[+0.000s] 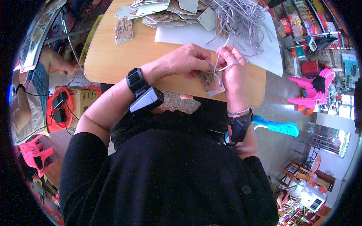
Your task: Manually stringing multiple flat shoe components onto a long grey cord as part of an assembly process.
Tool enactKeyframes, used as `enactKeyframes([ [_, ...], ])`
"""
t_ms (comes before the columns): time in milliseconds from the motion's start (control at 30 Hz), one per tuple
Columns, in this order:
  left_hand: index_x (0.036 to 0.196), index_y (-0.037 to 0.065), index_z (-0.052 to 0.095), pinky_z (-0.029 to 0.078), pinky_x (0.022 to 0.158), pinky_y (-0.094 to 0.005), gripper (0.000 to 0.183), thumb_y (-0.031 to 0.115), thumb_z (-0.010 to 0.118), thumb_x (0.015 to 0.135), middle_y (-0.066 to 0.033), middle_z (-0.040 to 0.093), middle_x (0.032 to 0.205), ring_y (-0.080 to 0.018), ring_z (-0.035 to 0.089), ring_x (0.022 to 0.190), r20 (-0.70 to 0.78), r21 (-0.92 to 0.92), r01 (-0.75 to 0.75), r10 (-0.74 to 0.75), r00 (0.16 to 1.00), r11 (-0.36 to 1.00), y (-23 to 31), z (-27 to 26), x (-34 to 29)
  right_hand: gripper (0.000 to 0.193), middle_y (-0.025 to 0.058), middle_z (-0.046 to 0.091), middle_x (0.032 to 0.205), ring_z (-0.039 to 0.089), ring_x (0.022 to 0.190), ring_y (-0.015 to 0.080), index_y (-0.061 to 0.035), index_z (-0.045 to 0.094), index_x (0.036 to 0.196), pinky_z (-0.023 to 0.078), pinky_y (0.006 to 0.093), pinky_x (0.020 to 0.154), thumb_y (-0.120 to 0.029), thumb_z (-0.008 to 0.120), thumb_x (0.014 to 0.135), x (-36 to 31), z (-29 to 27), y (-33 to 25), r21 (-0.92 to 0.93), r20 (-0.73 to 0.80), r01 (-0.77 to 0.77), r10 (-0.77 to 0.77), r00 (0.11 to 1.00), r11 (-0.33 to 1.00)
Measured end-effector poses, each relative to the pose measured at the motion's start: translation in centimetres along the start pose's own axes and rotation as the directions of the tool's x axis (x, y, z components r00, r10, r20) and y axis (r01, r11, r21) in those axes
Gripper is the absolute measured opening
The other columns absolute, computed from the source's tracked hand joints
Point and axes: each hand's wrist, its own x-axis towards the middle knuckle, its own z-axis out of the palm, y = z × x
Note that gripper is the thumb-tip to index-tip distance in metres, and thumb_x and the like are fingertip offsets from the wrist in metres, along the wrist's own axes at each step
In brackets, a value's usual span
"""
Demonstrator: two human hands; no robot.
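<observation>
My left hand (183, 60) is closed on a small flat printed plate (212, 86), brown with a pale edge, above the table's near edge. A pale grey cord (230, 64) runs at the plate's upper side and forms a loop. My right hand (234, 73) pinches this cord between thumb and fingers, close to my left fingertips. How the cord passes through or round the plate is partly hidden by my fingers. Beyond my hands lies a tangled bundle of similar grey cords (241, 20). A single printed plate (123, 30) rests on the table to the far left.
A pile of similar plates (166, 11) covers the table's far side. A white foam sheet (181, 34) lies under the cords on the wooden table (124, 62). Leftward are a box (83, 100) and another person's arm (56, 62); rightward, a pink chair (315, 88).
</observation>
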Motion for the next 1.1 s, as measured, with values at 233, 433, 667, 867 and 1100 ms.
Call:
enactKeyframes([
  [233,0.090,0.004,0.066,0.049,0.055,-0.0239,0.019,0.020,0.060,0.082,-0.0037,0.061,0.071,-0.0095,0.057,0.058,-0.084,0.014,0.042,-0.040,0.996,0.999,-0.6,-0.1,-0.1,0.014,0.0003,0.057,0.074,0.050,0.064,0.0053,-0.0027,0.059,0.088,0.040,0.0192,0.058,-0.017,0.061,0.086,0.5,-1.4,-2.1,-0.254,0.222,-0.021,0.080,0.972,0.967],
  [433,0.090,0.000,0.067,0.050,0.055,-0.0234,0.023,0.022,0.061,0.082,-0.0070,0.064,0.075,-0.0104,0.059,0.059,-0.137,-0.216,0.101,-0.132,0.982,0.971,0.4,-0.4,-0.3,0.021,0.0050,0.058,0.101,0.053,0.077,0.0077,-0.0012,0.056,0.103,0.044,0.0227,0.069,-0.015,0.059,0.087,-2.3,-4.3,-3.4,-0.358,0.341,0.108,0.022,0.940,0.927],
  [667,0.090,0.001,0.067,0.049,0.051,-0.0240,0.023,0.022,0.059,0.084,-0.0069,0.064,0.071,-0.0117,0.059,0.055,-0.104,-0.081,0.118,-0.126,0.987,0.990,0.1,-0.5,0.0,0.020,0.0073,0.059,0.097,0.053,0.073,0.0102,-0.0003,0.057,0.102,0.045,0.0233,0.067,-0.016,0.057,0.090,-2.1,-3.4,-7.4,0.163,0.314,0.020,-0.071,0.947,0.987],
  [867,0.086,-0.001,0.065,0.051,0.052,-0.0257,0.023,0.019,0.055,0.088,-0.0090,0.061,0.073,-0.0140,0.062,0.057,-0.160,-0.058,0.030,-0.039,0.986,0.998,0.3,-0.5,-0.3,0.028,0.0091,0.061,0.097,0.055,0.081,0.0136,0.0034,0.058,0.107,0.044,0.0274,0.073,-0.020,0.053,0.093,0.8,-6.3,-13.6,0.220,0.061,0.422,-0.444,0.894,0.879],
  [1100,0.102,-0.005,0.061,0.054,0.069,-0.0270,0.030,0.020,0.048,0.092,-0.0078,0.062,0.094,-0.0159,0.061,0.077,-0.150,-0.367,-0.060,0.004,0.989,0.928,-1.2,-1.2,-0.2,0.024,0.0036,0.061,0.087,0.055,0.076,0.0098,0.0002,0.060,0.110,0.045,0.0244,0.073,-0.014,0.056,0.091,-3.0,-2.3,-10.4,-0.258,0.204,0.358,-0.312,0.928,0.897],
])
